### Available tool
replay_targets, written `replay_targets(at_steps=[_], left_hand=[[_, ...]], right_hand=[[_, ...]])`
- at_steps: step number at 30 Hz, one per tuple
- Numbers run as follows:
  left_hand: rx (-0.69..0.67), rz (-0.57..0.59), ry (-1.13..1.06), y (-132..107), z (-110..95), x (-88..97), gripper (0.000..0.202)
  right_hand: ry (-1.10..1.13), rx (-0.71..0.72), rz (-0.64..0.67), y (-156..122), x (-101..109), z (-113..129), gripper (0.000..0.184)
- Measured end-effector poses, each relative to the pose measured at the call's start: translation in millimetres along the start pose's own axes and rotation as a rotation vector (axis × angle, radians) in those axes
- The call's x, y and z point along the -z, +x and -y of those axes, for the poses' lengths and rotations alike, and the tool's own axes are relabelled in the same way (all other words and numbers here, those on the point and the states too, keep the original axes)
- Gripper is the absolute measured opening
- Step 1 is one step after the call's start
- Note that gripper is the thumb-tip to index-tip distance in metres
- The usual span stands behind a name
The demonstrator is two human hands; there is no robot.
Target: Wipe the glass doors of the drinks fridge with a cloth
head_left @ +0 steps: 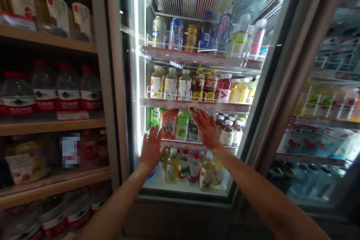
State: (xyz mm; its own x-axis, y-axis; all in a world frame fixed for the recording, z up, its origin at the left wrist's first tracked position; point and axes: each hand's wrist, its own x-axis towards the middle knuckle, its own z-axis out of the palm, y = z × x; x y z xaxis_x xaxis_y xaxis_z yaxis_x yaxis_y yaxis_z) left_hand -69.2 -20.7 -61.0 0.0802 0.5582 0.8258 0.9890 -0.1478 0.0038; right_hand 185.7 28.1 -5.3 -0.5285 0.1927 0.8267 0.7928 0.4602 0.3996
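- Holding up the left hand [152, 146], fingers spread, before a lit drinks cooler [185, 198], lower than the right.
- Reaching farther with the right hand [207, 129], fingers nearly straight; at its fingertips, a pale crumpled thing [192, 110], too small to identify.
- Behind the hands, red and green pouches [169, 123] on a shelf; below, bottles of pale yellow drink [171, 168].
- Higher up, a blue can [176, 33] beside a gold can [191, 38].
- To the left, red-capped bottles [68, 87] on wood-edged shelves [50, 40].
- To the right, a second cooler [317, 122], blurred.
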Motion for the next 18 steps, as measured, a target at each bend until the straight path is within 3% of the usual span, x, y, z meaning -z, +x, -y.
replay_targets(at_steps=[6, 11, 15, 16, 18], left_hand=[[0.024, -0.005, 0.011, -3, 17, 5.6, 0.058], [0.116, 0.025, 0.068, -11, 39, 10.6, 0.060], [0.100, 0.078, 0.114, -11, 51, 20.0, 0.062], [0.101, 0.082, 0.126, -10, 54, 23.0, 0.063], [0.115, 0.084, 0.147, -8, 61, 28.9, 0.065]], right_hand=[[0.079, 0.383, 0.078, -11, -23, 42, 0.048], [0.060, 0.183, 0.002, 16, -30, 62, 0.054], [0.154, 0.392, 0.025, 46, -34, 79, 0.055], [0.167, 0.395, 0.026, 56, -35, 83, 0.056], [0.174, 0.267, -0.005, 76, -37, 91, 0.057]])
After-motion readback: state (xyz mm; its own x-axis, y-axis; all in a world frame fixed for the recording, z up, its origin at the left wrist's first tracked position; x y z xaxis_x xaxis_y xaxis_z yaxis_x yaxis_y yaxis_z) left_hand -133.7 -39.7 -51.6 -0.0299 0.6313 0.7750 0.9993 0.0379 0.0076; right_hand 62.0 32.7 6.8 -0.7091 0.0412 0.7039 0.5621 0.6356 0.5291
